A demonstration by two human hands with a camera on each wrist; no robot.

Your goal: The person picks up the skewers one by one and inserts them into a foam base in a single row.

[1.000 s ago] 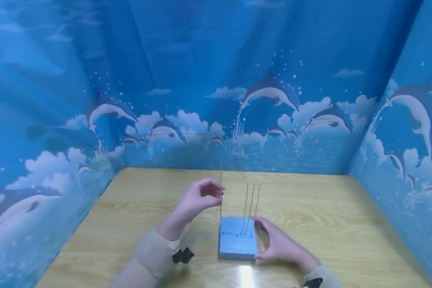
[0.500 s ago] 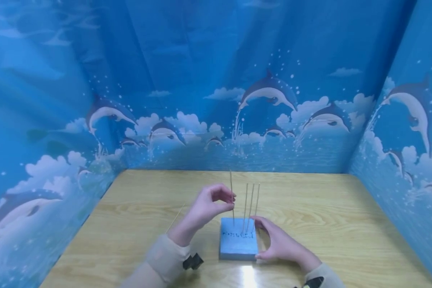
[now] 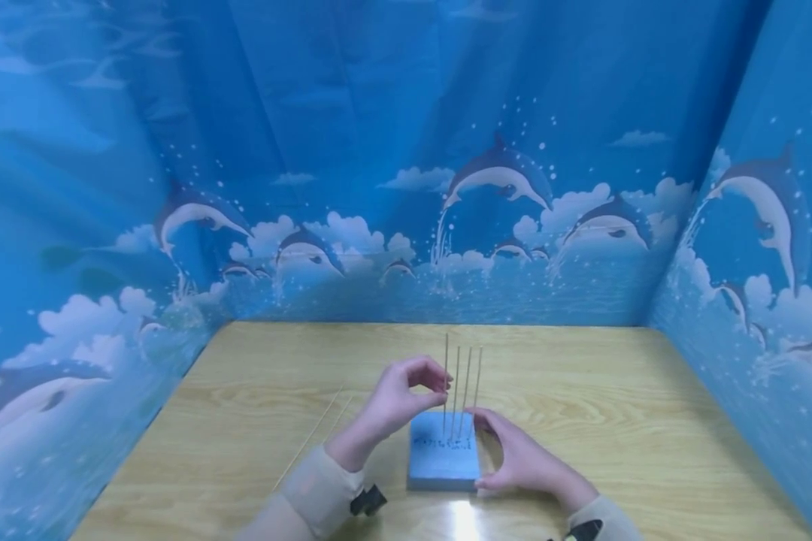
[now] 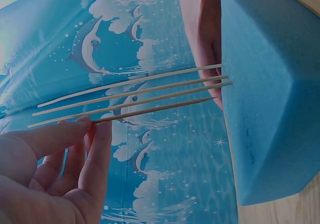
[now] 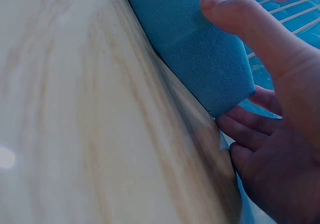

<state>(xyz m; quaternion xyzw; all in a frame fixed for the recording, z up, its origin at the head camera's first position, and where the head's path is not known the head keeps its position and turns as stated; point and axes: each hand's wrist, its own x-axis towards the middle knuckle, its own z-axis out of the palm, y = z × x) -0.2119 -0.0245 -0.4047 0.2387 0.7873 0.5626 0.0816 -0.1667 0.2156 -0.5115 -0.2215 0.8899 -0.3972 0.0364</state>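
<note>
My left hand (image 3: 402, 394) pinches a thin wooden skewer (image 4: 155, 109) between thumb and fingertips. Its pointed end faces the top of a blue foam block (image 3: 440, 467); in the left wrist view a small gap separates the tip from the foam. Three more skewers (image 4: 130, 94) stand in the block in a row, close beside the held one. My right hand (image 3: 526, 457) grips the block's right side, thumb at the near corner and fingers at the far edge. Small dark marks run across the block's top.
Two loose skewers (image 3: 307, 438) lie on the wooden table (image 3: 595, 406) left of the block, partly hidden by my left forearm. A blue curtain (image 3: 352, 285) printed with dolphins encloses the table at the back and sides.
My left hand has carried its skewer rightward and down, from the block's left edge to beside the standing skewers. The loose skewers on the table show more now. My right hand keeps its grip.
</note>
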